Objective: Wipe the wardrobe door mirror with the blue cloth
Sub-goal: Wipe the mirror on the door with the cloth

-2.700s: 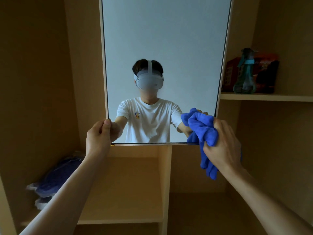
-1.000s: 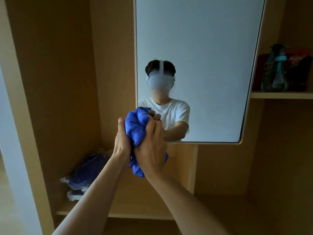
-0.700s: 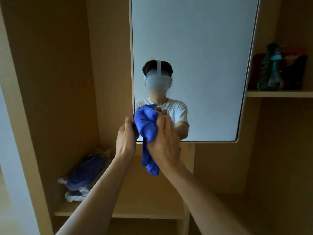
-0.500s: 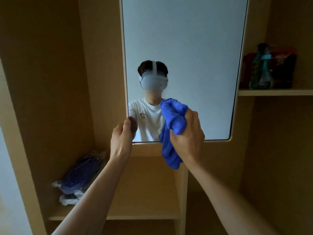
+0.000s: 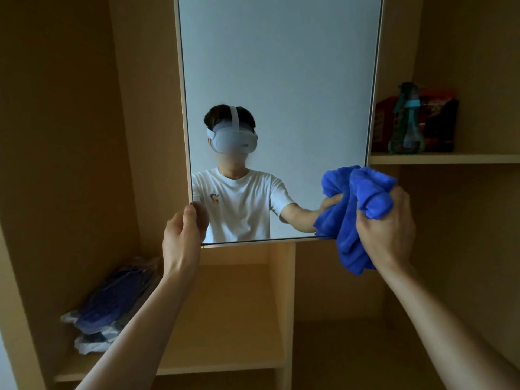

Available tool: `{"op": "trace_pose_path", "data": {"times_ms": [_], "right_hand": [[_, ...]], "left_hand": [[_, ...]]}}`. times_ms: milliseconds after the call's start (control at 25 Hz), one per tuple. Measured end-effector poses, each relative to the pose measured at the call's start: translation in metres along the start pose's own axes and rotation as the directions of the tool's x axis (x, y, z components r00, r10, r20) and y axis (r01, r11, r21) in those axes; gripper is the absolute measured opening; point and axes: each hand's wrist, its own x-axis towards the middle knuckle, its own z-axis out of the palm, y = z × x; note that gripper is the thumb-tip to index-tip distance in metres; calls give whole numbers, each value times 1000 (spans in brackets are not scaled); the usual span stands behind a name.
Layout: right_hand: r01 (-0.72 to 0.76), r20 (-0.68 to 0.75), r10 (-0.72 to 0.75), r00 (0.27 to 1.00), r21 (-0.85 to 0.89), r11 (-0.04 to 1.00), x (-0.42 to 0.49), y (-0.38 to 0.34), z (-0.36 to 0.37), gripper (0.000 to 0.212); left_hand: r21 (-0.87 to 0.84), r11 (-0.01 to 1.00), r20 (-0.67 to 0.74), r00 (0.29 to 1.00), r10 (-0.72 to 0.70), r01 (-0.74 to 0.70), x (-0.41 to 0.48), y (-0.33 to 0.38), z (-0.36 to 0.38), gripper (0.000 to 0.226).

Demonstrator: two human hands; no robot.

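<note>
Right grip (image 5: 385,229) clutches the bunched cloth (image 5: 363,190) against the mirror (image 5: 281,80) near its lower right corner; left grip (image 5: 181,240) apparently pinches the lower left edge.

Colours: cloth (image 5: 354,209) solid bright blue. wardrobe panels (image 5: 84,136) plain tan wood tone. mirror (image 5: 281,66) reflects pale grey-blue. Reflected T-shirt (image 5: 239,204) white, small blue-yellow chest print; headset (image 5: 233,139) light grey. bottle (image 5: 406,125) dark teal, turquoise band; box (image 5: 439,119) red and black.
</note>
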Motion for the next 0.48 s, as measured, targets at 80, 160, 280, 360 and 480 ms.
{"op": "trace_pose_path", "data": {"times_ms": [80,160,280,360,480], "right_hand": [[-20,-20,20,1000,-7,1000,-4,-4,1,48],[-96,-46,97,994,16,995,-9,-13,4,55],[-115,-2,116,993,135,984,-20,-35,13,27],[-119,69,106,992,225,967,-32,-62,21,13],[-181,240,116,964,271,945,-51,-99,37,5]], "left_hand": [[-48,999,21,1000,-11,12,0,-1,-2,37],[-70,997,41,999,-17,20,1,-3,-4,37],[-48,999,69,998,-15,18,6,-7,-8,39],[-12,1000,94,995,10,-9,7,-9,-11,39],[9,999,123,992,34,-36,9,-13,-15,43]]}}
